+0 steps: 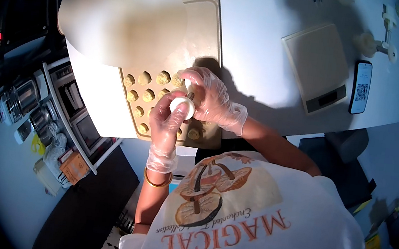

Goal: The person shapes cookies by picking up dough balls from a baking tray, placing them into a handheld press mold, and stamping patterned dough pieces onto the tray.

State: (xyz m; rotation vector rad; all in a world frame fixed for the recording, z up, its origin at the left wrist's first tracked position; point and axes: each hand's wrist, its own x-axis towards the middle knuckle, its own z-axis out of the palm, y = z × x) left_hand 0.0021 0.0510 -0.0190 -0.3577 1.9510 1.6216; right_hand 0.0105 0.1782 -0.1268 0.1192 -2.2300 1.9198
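Observation:
Both hands wear clear plastic gloves and meet over a baking tray (214,32). Between them is a white spring plunger mould (182,108), with a round white knob and a metal spring. My left hand (165,118) is closed on the knob, its thumb on the face. My right hand (212,96) wraps around the mould's other end, which its fingers partly hide. Whether dough is inside the mould cannot be seen. Several small pale yellow moulded dough pieces (148,95) sit in rows on the tray below and to the left of the hands.
On the white table (257,47) are a kitchen scale (317,64) and a phone (360,88) showing a QR code. More white mould parts (385,47) lie at the far right. A shelf rack (80,116) stands left of the table. A large blurred patch covers the upper left.

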